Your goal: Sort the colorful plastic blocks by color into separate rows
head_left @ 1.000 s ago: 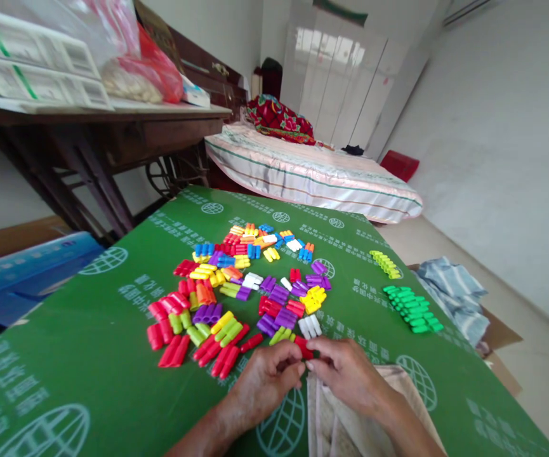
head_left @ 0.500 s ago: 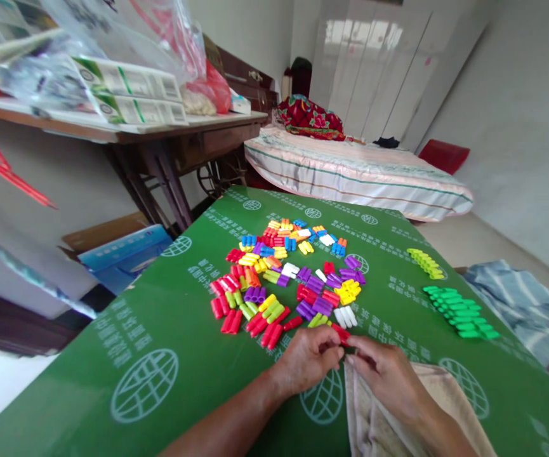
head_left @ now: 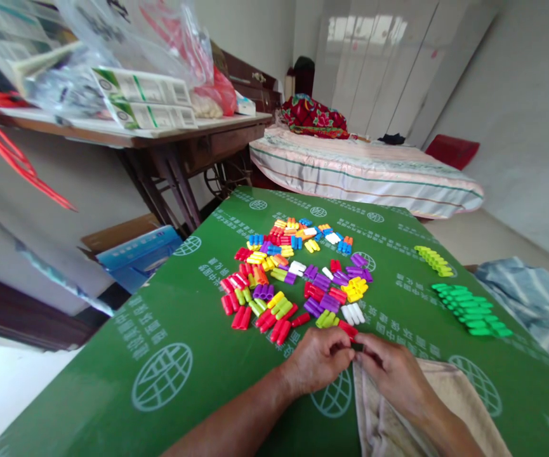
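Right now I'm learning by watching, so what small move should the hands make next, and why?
Probably draw the red piece clear of the white pieces with the right hand: it lies beside them, near that hand, and the left hand is close enough to help. I can't tell whether it's gripped.

tabletop (head_left: 229, 368): green (pale globe prints (head_left: 162, 376)) | pieces (head_left: 329, 303): red, purple, yellow | blanket (head_left: 315, 115): red, floral

Red piece (head_left: 348, 329) partly hidden by the fingers (head_left: 368, 344)
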The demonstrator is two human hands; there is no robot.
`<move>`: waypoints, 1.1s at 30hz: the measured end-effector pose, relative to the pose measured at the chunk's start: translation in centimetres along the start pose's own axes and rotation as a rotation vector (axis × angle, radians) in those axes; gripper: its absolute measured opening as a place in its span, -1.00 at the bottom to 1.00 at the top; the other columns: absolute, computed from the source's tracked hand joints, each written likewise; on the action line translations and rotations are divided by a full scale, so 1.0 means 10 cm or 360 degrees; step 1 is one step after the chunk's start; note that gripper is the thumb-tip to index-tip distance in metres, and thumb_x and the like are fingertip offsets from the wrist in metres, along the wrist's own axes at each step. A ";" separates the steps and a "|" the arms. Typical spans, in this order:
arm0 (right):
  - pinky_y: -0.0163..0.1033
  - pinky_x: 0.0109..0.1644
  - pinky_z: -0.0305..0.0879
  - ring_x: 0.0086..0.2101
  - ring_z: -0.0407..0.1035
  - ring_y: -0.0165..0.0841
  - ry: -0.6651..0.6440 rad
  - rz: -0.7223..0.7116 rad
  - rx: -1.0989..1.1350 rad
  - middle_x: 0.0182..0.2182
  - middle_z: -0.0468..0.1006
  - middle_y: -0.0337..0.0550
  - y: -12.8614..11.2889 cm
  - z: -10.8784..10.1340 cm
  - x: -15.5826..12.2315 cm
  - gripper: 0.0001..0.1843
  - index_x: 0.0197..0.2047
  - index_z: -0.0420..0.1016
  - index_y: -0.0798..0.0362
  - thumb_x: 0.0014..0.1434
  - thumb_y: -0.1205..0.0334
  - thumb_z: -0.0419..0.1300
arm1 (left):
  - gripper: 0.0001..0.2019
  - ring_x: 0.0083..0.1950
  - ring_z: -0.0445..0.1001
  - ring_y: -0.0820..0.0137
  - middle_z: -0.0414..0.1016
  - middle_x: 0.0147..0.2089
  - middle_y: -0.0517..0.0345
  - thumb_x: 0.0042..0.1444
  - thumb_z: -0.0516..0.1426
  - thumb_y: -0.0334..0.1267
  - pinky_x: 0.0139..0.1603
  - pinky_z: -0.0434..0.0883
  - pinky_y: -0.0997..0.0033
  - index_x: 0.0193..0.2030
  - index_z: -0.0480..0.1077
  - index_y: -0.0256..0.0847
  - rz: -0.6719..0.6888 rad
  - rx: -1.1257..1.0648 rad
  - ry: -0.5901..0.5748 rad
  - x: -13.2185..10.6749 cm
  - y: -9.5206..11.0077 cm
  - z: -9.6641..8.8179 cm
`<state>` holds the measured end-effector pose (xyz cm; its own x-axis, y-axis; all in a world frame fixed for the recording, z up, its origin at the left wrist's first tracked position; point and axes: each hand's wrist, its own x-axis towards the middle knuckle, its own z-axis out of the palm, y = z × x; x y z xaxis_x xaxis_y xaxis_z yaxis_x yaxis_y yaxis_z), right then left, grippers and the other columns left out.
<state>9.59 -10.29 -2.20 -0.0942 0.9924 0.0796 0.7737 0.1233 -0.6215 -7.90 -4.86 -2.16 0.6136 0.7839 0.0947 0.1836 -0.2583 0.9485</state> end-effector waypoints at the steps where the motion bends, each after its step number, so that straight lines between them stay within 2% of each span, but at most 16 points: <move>1: -0.23 -0.26 0.37 -0.35 0.50 -0.28 0.0005 -0.0006 0.0001 -0.28 0.62 -0.10 0.00 0.00 0.00 -0.65 -0.05 0.53 0.04 0.19 0.22 0.01 | -0.89 -0.50 0.24 0.54 0.30 -0.54 0.28 0.02 0.12 -0.29 -0.47 0.15 0.52 -0.49 0.32 -0.22 0.0033 0.0047 -0.0004 -0.01 0.00 0.00; 5: -0.26 -0.21 0.39 -0.31 0.51 -0.31 0.0031 -0.0036 0.0001 -0.24 0.62 -0.10 -0.01 0.00 -0.01 -0.62 -0.04 0.53 0.04 0.16 0.29 -0.02 | -0.89 -0.51 0.23 0.58 0.30 -0.52 0.30 0.05 0.09 -0.31 -0.46 0.15 0.56 -0.48 0.31 -0.22 0.0301 0.0336 -0.0067 -0.07 -0.01 0.04; 9: -0.27 -0.24 0.39 -0.39 0.49 -0.33 0.0055 -0.0010 -0.0039 -0.32 0.62 -0.13 -0.03 0.00 0.00 -0.60 -0.05 0.55 0.04 0.15 0.30 -0.03 | -0.90 -0.51 0.26 0.59 0.32 -0.52 0.30 0.04 0.09 -0.34 -0.46 0.16 0.59 -0.48 0.29 -0.22 0.0453 0.0528 -0.0149 -0.09 -0.03 0.06; 13: -0.27 -0.23 0.38 -0.40 0.48 -0.33 0.0037 0.0003 -0.0074 -0.35 0.61 -0.13 -0.03 0.01 0.00 -0.60 -0.05 0.55 0.04 0.15 0.28 -0.03 | -0.88 -0.52 0.25 0.58 0.31 -0.53 0.30 0.04 0.08 -0.34 -0.47 0.15 0.59 -0.49 0.25 -0.21 0.0495 0.0623 -0.0181 -0.09 -0.01 0.05; 17: -0.26 -0.18 0.36 -0.31 0.50 -0.32 0.0022 -0.0002 -0.0058 -0.28 0.62 -0.14 -0.03 0.01 0.00 -0.62 -0.06 0.54 0.00 0.16 0.29 -0.03 | -0.87 -0.53 0.24 0.59 0.30 -0.54 0.31 0.04 0.08 -0.35 -0.49 0.12 0.58 -0.50 0.21 -0.20 0.0523 0.0695 -0.0200 -0.10 0.02 0.06; 20: -0.29 -0.25 0.32 -0.33 0.49 -0.33 -0.0037 0.0012 -0.0039 -0.30 0.62 -0.19 -0.06 -0.01 0.05 -0.67 -0.12 0.55 -0.03 0.19 0.26 -0.01 | -0.84 -0.53 0.21 0.58 0.26 -0.55 0.32 0.02 0.09 -0.36 -0.50 0.09 0.56 -0.52 0.18 -0.19 0.0537 0.0740 -0.0200 -0.11 0.03 0.06; 23: -0.32 -0.33 0.23 -0.38 0.46 -0.36 -0.0065 0.0031 -0.0058 -0.34 0.61 -0.23 -0.14 -0.05 0.14 -0.71 -0.12 0.55 -0.06 0.20 0.23 0.03 | -0.85 -0.53 0.21 0.57 0.27 -0.56 0.32 0.01 0.10 -0.37 -0.50 0.09 0.55 -0.51 0.19 -0.19 0.0547 0.0734 -0.0181 -0.12 0.02 0.06; 27: -0.34 -0.34 0.12 -0.41 0.42 -0.39 -0.0114 0.0025 -0.0178 -0.44 0.57 -0.28 -0.32 -0.12 0.33 -0.81 -0.22 0.54 -0.06 0.18 0.24 0.10 | -0.82 -0.53 0.23 0.57 0.27 -0.57 0.31 0.03 0.08 -0.38 -0.49 0.08 0.55 -0.53 0.16 -0.19 0.0526 0.0714 -0.0179 -0.11 0.02 0.04; 29: -0.34 -0.34 0.09 -0.41 0.41 -0.39 -0.0167 0.0010 -0.0235 -0.45 0.56 -0.30 -0.39 -0.14 0.42 -0.83 -0.20 0.53 -0.08 0.14 0.24 0.15 | -0.79 -0.54 0.21 0.57 0.24 -0.58 0.31 0.05 0.07 -0.39 -0.50 0.06 0.53 -0.55 0.12 -0.19 0.0503 0.0713 -0.0197 -0.11 0.02 0.03; 33: -0.31 -0.31 0.06 -0.32 0.44 -0.33 -0.0235 -0.0032 -0.0331 -0.38 0.59 -0.27 -0.45 -0.15 0.55 -0.72 -0.06 0.50 -0.13 0.12 0.18 0.20 | -0.75 -0.55 0.18 0.58 0.17 -0.59 0.33 0.08 0.06 -0.39 -0.51 0.03 0.51 -0.55 0.07 -0.19 0.0469 0.0703 -0.0229 -0.10 0.04 0.02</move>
<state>6.52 -5.36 2.17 -0.1898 0.9812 -0.0337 0.8814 0.1552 -0.4461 -8.28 -5.83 -1.98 0.7808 0.5655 0.2655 0.2741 -0.6921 0.6677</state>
